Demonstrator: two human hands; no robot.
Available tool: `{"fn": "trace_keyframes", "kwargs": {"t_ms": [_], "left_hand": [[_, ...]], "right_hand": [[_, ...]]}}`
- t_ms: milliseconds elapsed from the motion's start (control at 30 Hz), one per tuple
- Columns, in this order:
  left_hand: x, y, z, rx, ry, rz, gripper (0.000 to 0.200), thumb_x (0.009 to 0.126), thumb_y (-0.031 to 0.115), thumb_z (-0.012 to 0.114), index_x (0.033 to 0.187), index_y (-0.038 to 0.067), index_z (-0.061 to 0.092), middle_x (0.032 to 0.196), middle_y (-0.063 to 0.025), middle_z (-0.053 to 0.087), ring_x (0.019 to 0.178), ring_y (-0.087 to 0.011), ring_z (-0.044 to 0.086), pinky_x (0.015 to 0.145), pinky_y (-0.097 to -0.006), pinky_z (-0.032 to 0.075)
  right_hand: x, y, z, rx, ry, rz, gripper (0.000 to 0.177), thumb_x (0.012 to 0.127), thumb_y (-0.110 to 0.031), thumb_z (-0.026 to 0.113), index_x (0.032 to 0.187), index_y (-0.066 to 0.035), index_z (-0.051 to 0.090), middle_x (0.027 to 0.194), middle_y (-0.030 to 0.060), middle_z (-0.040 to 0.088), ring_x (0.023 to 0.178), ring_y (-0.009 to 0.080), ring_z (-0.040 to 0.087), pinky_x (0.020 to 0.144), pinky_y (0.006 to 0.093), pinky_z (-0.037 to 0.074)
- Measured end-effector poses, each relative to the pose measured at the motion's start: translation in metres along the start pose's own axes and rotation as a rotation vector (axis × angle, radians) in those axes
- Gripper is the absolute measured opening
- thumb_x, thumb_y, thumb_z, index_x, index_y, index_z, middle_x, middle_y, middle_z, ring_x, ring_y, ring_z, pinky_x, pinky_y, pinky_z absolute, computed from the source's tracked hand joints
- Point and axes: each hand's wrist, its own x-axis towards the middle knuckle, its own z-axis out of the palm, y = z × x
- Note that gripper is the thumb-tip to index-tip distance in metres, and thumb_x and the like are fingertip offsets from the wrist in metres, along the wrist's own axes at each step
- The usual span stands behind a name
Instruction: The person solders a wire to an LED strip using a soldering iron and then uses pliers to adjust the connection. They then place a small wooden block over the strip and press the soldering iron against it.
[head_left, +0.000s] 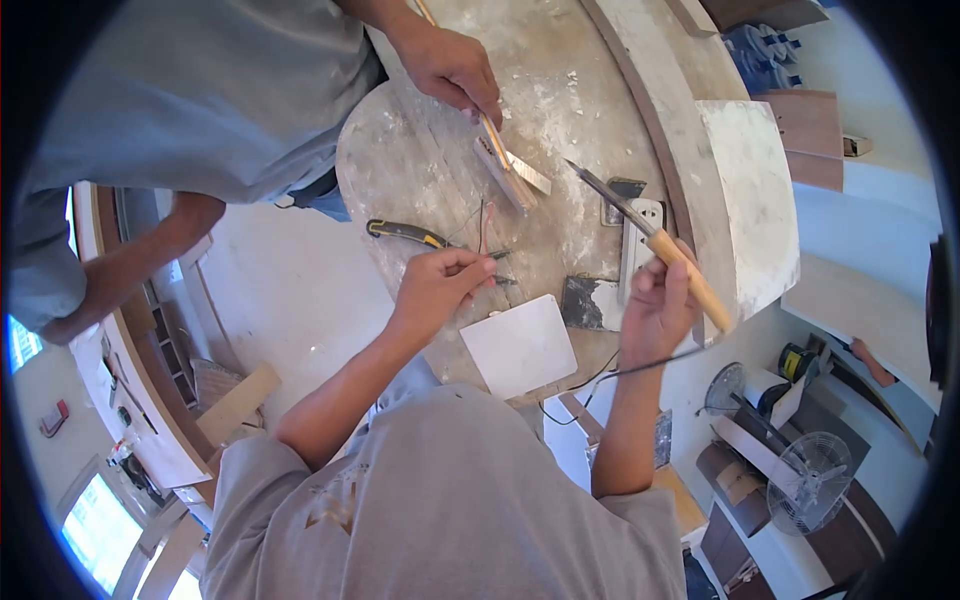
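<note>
While my right grip closes round the wooden handle of a soldering iron, its tip hanging over the worn, white-flecked bench, my left grip pinches thin wires just beside a yellow-and-black cutter. Nearer me lies a white panel, with a power strip beyond my right grip, and across the bench a co-worker's hand holds a thin stick by some wood pieces. Around us the room holds a wire-caged fan, water bottles and a bright window.
</note>
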Motion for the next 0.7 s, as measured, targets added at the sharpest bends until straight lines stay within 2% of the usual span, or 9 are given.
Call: {"fn": "trace_keyframes", "kwargs": {"t_ms": [33, 167, 267, 433, 533, 633, 700], "left_hand": [[0.006, 0.003, 0.005, -0.02, -0.02, -0.011, 0.019, 0.096, 0.018, 0.072, 0.098, -0.001, 0.073, 0.082, -0.0039, 0.072, 0.065, -0.0066, 0.059, 0.06, -0.0216, 0.047], [0.018, 0.003, 0.02, -0.137, -0.084, -0.067, 0.018, 0.097, 0.019, 0.071, 0.099, 0.001, 0.072, 0.082, -0.0049, 0.072, 0.066, -0.007, 0.06, 0.059, -0.0215, 0.047], [0.02, 0.012, 0.032, -0.192, -0.018, -0.118, 0.017, 0.098, 0.019, 0.069, 0.101, 0.002, 0.07, 0.082, -0.0056, 0.072, 0.065, -0.007, 0.06, 0.058, -0.0217, 0.047], [0.029, 0.018, 0.025, -0.141, -0.058, -0.152, 0.018, 0.099, 0.017, 0.067, 0.104, 0.001, 0.069, 0.083, -0.0065, 0.072, 0.066, -0.007, 0.06, 0.059, -0.0221, 0.047], [0.029, 0.019, 0.021, -0.11, -0.099, -0.146, 0.018, 0.099, 0.017, 0.067, 0.104, 0.0, 0.071, 0.084, -0.0071, 0.073, 0.068, -0.0073, 0.061, 0.059, -0.0223, 0.047], [0.022, 0.026, 0.024, 0.011, -0.174, -0.162, 0.021, 0.099, 0.018, 0.067, 0.102, -0.001, 0.073, 0.084, -0.0053, 0.073, 0.07, -0.0065, 0.061, 0.061, -0.0227, 0.049], [0.013, 0.035, 0.03, 0.1, -0.235, -0.175, 0.022, 0.099, 0.018, 0.068, 0.104, -0.002, 0.075, 0.085, -0.0048, 0.073, 0.072, -0.0067, 0.061, 0.062, -0.023, 0.049]], "right_hand": [[0.003, 0.007, 0.016, 0.014, 0.048, 0.023, 0.024, 0.103, -0.016, 0.06, 0.119, 0.002, 0.061, 0.091, 0.0106, 0.067, 0.069, 0.0149, 0.061, 0.06, 0.0274, 0.052], [0.009, 0.04, 0.023, 0.136, -0.038, 0.079, 0.025, 0.103, -0.017, 0.059, 0.121, 0.001, 0.058, 0.093, 0.0125, 0.068, 0.071, 0.0166, 0.064, 0.061, 0.028, 0.053], [0.004, 0.048, 0.022, -0.003, -0.014, 0.117, 0.027, 0.103, -0.017, 0.059, 0.124, 0.0, 0.055, 0.093, 0.0137, 0.068, 0.071, 0.0175, 0.064, 0.064, 0.0286, 0.054], [-0.004, 0.059, 0.006, 0.086, -0.03, 0.138, 0.033, 0.102, -0.016, 0.057, 0.129, 0.004, 0.051, 0.098, 0.0168, 0.068, 0.076, 0.0204, 0.066, 0.071, 0.0301, 0.056], [-0.006, 0.064, 0.0, 0.12, -0.084, 0.145, 0.04, 0.104, -0.021, 0.058, 0.132, 0.006, 0.049, 0.105, 0.0209, 0.068, 0.08, 0.0229, 0.068, 0.075, 0.0318, 0.058], [-0.007, 0.06, 0.019, 0.069, -0.066, 0.073, 0.04, 0.104, -0.024, 0.059, 0.131, 0.004, 0.049, 0.11, 0.0253, 0.068, 0.088, 0.0266, 0.071, 0.078, 0.0337, 0.059], [-0.009, 0.061, 0.02, -0.047, -0.202, -0.036, 0.04, 0.106, -0.027, 0.057, 0.135, -0.001, 0.046, 0.113, 0.0262, 0.067, 0.092, 0.028, 0.071, 0.081, 0.0344, 0.058]]}}
